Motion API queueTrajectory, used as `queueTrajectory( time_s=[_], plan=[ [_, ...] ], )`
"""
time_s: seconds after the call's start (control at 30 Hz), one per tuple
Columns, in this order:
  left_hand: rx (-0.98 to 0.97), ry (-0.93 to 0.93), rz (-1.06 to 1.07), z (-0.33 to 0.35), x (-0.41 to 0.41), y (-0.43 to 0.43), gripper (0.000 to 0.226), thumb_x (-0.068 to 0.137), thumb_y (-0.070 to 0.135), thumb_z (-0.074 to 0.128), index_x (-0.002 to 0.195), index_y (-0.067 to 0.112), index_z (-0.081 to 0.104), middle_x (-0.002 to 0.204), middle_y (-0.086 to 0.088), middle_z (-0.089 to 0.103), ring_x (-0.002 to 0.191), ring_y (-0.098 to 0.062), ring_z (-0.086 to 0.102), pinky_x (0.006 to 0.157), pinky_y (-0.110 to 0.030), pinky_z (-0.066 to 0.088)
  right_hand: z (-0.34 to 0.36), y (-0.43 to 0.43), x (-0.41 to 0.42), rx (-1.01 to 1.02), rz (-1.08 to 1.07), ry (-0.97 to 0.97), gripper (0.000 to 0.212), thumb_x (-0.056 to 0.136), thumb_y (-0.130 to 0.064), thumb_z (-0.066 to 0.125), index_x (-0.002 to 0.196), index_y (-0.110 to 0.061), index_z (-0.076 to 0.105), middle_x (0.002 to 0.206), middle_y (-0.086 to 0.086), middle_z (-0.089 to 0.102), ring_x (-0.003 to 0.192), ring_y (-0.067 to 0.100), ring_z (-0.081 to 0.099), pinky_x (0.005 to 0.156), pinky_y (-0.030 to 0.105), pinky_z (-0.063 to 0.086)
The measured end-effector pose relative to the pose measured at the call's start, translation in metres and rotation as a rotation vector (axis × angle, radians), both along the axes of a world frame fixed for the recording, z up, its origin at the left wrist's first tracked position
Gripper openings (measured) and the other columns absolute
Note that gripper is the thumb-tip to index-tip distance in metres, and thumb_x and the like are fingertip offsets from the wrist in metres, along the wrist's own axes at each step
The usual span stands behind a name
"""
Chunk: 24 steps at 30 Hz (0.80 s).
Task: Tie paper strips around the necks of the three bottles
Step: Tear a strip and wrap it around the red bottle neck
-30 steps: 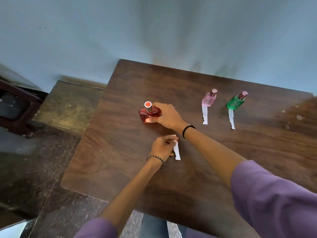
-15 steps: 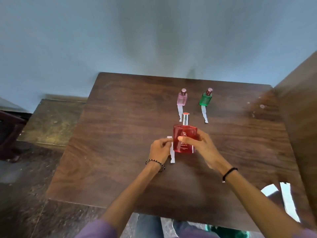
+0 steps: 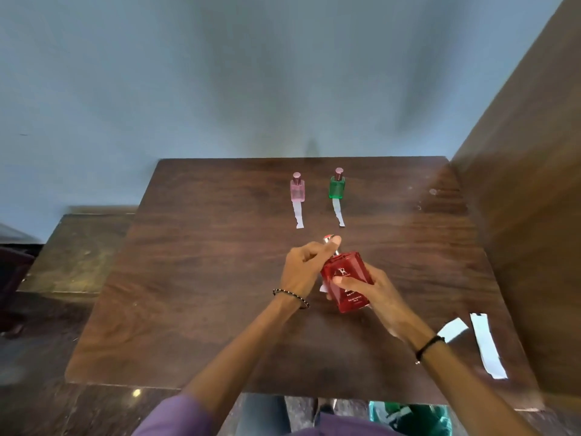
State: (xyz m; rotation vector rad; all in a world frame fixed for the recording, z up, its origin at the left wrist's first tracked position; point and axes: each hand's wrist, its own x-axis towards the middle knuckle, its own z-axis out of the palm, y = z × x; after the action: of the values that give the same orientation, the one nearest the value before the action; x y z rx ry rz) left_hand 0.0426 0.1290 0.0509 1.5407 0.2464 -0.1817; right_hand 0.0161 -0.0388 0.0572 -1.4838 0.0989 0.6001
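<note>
My right hand (image 3: 374,294) grips a red bottle (image 3: 345,284) by its body, lifted and tilted above the middle of the wooden table (image 3: 195,278). My left hand (image 3: 306,265) is closed at the bottle's neck and cap, with a bit of a white paper strip (image 3: 323,288) showing under it. At the far side stand a pink bottle (image 3: 297,187) and a green bottle (image 3: 337,185). A white strip (image 3: 298,215) lies in front of the pink one and another strip (image 3: 338,213) in front of the green one.
Two loose white paper pieces (image 3: 454,329) (image 3: 488,345) lie near the table's right front corner. A wooden panel (image 3: 528,190) rises along the right edge. A lower bench (image 3: 78,253) stands to the left, and a wall is behind.
The red bottle has come off the table toward me and tilted in my right hand. My left hand has risen from the strip on the table to the bottle's neck.
</note>
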Motion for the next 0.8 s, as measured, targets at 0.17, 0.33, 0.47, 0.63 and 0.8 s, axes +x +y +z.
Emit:
queueTrajectory(
  time_s=[0.17, 0.33, 0.47, 0.63, 0.8],
  plan=[
    [0.011, 0.002, 0.003, 0.004, -0.001, -0.003, 0.051, 0.082, 0.048, 0.078, 0.073, -0.002, 0.073, 0.063, -0.012, 0.066, 0.063, -0.021, 0.061, 0.076, -0.044, 0.057, 0.0, -0.004, -0.007, 0.005, -0.032, 0.001, 0.046, 0.084, -0.032, 0.08, 0.124, -0.013, 0.067, 0.104, 0.016, 0.077, 0.092, 0.038, 0.076, 0.087, 0.052, 0.06],
    [0.094, -0.008, 0.045, 0.007, -0.008, -0.012, 0.036, 0.085, 0.043, 0.075, 0.059, 0.018, 0.074, 0.055, 0.007, 0.065, 0.058, -0.006, 0.059, 0.067, -0.028, 0.051, -0.004, 0.0, -0.019, -0.161, -0.118, -0.08, 0.044, 0.081, -0.038, 0.082, 0.119, -0.021, 0.068, 0.1, 0.003, 0.079, 0.09, 0.023, 0.077, 0.086, 0.042, 0.062],
    [0.163, -0.015, 0.059, 0.003, -0.01, -0.018, 0.034, 0.086, 0.046, 0.073, 0.064, 0.02, 0.078, 0.06, 0.011, 0.069, 0.068, 0.001, 0.064, 0.067, -0.021, 0.053, 0.002, 0.001, -0.026, -0.438, -0.13, -0.243, 0.039, 0.084, -0.048, 0.076, 0.117, -0.029, 0.068, 0.099, -0.01, 0.075, 0.091, 0.006, 0.07, 0.073, 0.016, 0.053],
    [0.216, -0.036, 0.041, -0.002, -0.005, -0.022, 0.04, 0.081, 0.059, 0.071, 0.069, 0.022, 0.08, 0.061, 0.01, 0.069, 0.067, 0.002, 0.059, 0.076, -0.035, 0.057, 0.013, 0.003, -0.031, -0.762, -0.102, -0.353, 0.056, 0.091, -0.051, 0.066, 0.139, -0.023, 0.054, 0.112, 0.0, 0.072, 0.098, 0.019, 0.068, 0.08, 0.024, 0.047],
    [0.243, -0.073, 0.112, 0.005, -0.006, -0.025, 0.033, 0.083, 0.052, 0.074, 0.079, 0.02, 0.083, 0.073, 0.003, 0.078, 0.071, 0.001, 0.067, 0.073, -0.026, 0.055, 0.015, 0.006, -0.031, -0.96, -0.093, -0.521, 0.047, 0.095, -0.047, 0.062, 0.135, -0.024, 0.053, 0.105, 0.0, 0.075, 0.095, 0.025, 0.073, 0.072, 0.029, 0.045]
  ],
)
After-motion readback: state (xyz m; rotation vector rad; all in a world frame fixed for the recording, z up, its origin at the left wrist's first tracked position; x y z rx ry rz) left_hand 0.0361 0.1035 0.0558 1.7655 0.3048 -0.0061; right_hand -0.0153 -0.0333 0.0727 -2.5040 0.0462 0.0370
